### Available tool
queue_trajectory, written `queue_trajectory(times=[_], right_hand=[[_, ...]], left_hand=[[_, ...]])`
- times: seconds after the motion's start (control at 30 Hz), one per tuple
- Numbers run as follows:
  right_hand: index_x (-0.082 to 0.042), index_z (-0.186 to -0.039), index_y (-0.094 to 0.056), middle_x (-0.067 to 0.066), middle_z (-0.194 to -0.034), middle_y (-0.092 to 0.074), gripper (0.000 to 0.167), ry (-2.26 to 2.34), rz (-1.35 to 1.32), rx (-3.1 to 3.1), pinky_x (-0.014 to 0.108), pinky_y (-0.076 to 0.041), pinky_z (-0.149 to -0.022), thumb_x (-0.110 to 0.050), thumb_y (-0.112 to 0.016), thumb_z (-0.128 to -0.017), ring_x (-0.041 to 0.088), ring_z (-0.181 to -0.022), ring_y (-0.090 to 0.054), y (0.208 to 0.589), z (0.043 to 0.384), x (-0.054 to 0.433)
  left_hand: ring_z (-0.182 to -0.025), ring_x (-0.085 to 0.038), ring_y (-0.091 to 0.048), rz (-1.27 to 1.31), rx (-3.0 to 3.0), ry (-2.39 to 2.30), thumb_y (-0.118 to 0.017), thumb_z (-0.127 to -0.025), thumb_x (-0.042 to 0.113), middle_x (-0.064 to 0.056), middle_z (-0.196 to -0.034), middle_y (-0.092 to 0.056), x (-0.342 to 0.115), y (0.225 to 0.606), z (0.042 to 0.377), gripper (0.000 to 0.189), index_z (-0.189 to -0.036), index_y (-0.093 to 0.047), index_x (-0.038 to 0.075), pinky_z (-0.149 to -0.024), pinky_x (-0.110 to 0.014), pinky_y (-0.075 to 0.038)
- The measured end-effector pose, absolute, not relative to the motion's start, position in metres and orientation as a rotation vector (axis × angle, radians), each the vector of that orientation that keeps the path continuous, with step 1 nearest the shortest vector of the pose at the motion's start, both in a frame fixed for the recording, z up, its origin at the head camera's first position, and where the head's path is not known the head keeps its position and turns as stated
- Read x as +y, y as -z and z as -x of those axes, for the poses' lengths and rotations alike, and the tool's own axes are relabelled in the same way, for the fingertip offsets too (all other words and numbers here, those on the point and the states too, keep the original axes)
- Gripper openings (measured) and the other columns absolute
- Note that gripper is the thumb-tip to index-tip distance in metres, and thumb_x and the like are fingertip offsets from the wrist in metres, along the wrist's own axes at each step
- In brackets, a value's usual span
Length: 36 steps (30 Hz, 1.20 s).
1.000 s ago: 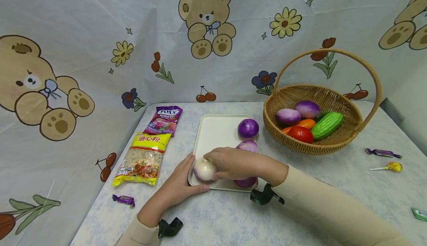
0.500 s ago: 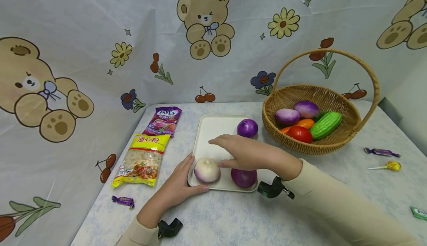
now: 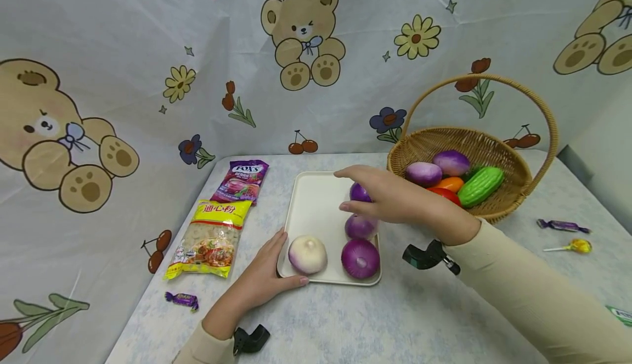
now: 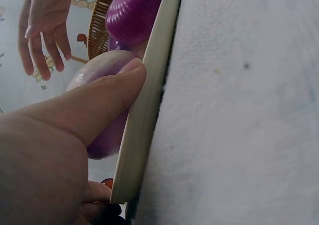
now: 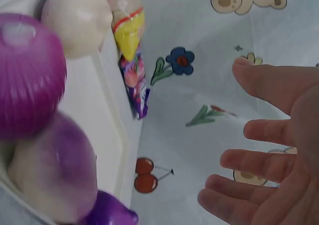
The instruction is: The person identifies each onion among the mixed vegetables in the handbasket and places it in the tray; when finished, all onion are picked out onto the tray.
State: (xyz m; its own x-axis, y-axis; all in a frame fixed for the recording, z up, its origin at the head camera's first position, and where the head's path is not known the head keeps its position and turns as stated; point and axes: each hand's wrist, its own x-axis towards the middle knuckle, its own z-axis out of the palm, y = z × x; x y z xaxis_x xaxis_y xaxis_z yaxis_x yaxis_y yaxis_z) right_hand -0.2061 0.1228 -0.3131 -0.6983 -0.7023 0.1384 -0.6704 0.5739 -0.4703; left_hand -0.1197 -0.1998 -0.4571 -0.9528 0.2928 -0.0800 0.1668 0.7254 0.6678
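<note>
A white rectangular tray lies on the table. My left hand rests against its near left corner, thumb on the near rim and fingers straight along the left side. Beside that thumb, inside the tray, sits a white-and-purple turnip-like vegetable. Along the right side stand a purple onion, a purple-and-white vegetable and a deep purple round one, partly hidden. Above the tray's right side hovers my right hand, fingers apart and nothing in them.
A wicker basket with a tall handle holds several vegetables at the back right. Left of the tray lie a yellow pasta bag, a purple candy bag and a wrapped candy. A lollipop and another candy lie far right.
My right hand has let go of the white-and-purple vegetable at the tray's near left and moved right and away from me, over the tray's right side. The left hand has stayed at the corner.
</note>
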Motion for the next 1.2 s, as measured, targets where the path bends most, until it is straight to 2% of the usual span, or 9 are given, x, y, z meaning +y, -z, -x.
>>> queue_trajectory(times=[0.23,0.4,0.53,0.67,0.9,1.07,1.2], right_hand=[[-0.001,-0.153,-0.051,0.019,-0.152,-0.053,0.067,0.767,1.132,2.859,0.057,-0.036,-0.115,-0.036,-0.075,-0.101,0.037,-0.141,-0.047,0.313,0.223,0.157],[-0.002,-0.153,-0.050,0.022,-0.154,-0.049,0.066,0.708,0.978,2.929,0.063,-0.035,-0.114,-0.039,-0.071,-0.103,0.043,-0.143,-0.043,0.310,0.233,0.189],[-0.004,-0.155,-0.048,0.024,-0.157,-0.045,0.069,0.681,0.841,2.941,0.067,-0.031,-0.114,-0.044,-0.070,-0.103,0.046,-0.144,-0.039,0.309,0.241,0.212],[0.000,-0.157,-0.044,0.028,-0.158,-0.040,0.075,0.648,0.781,2.944,0.069,-0.027,-0.115,-0.046,-0.068,-0.103,0.050,-0.145,-0.035,0.310,0.250,0.231],[0.004,-0.158,-0.039,0.030,-0.156,-0.040,0.082,0.660,0.730,2.939,0.068,-0.032,-0.113,-0.048,-0.070,-0.101,0.047,-0.128,-0.050,0.315,0.260,0.246],[0.004,-0.157,-0.040,0.031,-0.155,-0.042,0.083,0.641,0.738,2.930,0.068,-0.034,-0.111,-0.049,-0.070,-0.101,0.044,-0.121,-0.055,0.315,0.262,0.247],[0.007,-0.156,-0.041,0.032,-0.149,-0.048,0.084,0.611,0.724,2.911,0.066,-0.043,-0.105,-0.050,-0.070,-0.101,0.039,-0.111,-0.060,0.313,0.265,0.247]], left_hand=[[-0.158,-0.032,-0.013,-0.368,2.751,-1.038,-0.084,-0.081,0.065,-0.010,-0.174,-0.014,-0.200,0.458,0.119,0.123,-0.168,-0.022,0.003,-0.121,-0.059,-0.019],[-0.158,-0.033,-0.013,-0.367,2.744,-1.053,-0.085,-0.080,0.064,-0.009,-0.174,-0.015,-0.199,0.459,0.119,0.123,-0.168,-0.022,0.004,-0.121,-0.059,-0.020],[-0.157,-0.033,-0.014,-0.375,2.756,-1.044,-0.085,-0.080,0.065,-0.010,-0.174,-0.015,-0.199,0.459,0.120,0.124,-0.167,-0.023,0.003,-0.121,-0.059,-0.021],[-0.157,-0.034,-0.015,-0.373,2.761,-1.043,-0.085,-0.080,0.065,-0.010,-0.174,-0.016,-0.199,0.458,0.120,0.124,-0.167,-0.023,0.003,-0.121,-0.059,-0.021],[-0.157,-0.033,-0.014,-0.365,2.754,-1.039,-0.085,-0.081,0.065,-0.010,-0.174,-0.015,-0.199,0.456,0.120,0.123,-0.168,-0.022,0.003,-0.121,-0.059,-0.020],[-0.157,-0.033,-0.014,-0.369,2.757,-1.035,-0.084,-0.081,0.065,-0.010,-0.174,-0.015,-0.199,0.457,0.120,0.123,-0.167,-0.023,0.003,-0.122,-0.058,-0.020],[-0.157,-0.033,-0.014,-0.367,2.760,-1.036,-0.085,-0.081,0.065,-0.010,-0.174,-0.015,-0.199,0.457,0.120,0.123,-0.167,-0.023,0.003,-0.121,-0.058,-0.020]])
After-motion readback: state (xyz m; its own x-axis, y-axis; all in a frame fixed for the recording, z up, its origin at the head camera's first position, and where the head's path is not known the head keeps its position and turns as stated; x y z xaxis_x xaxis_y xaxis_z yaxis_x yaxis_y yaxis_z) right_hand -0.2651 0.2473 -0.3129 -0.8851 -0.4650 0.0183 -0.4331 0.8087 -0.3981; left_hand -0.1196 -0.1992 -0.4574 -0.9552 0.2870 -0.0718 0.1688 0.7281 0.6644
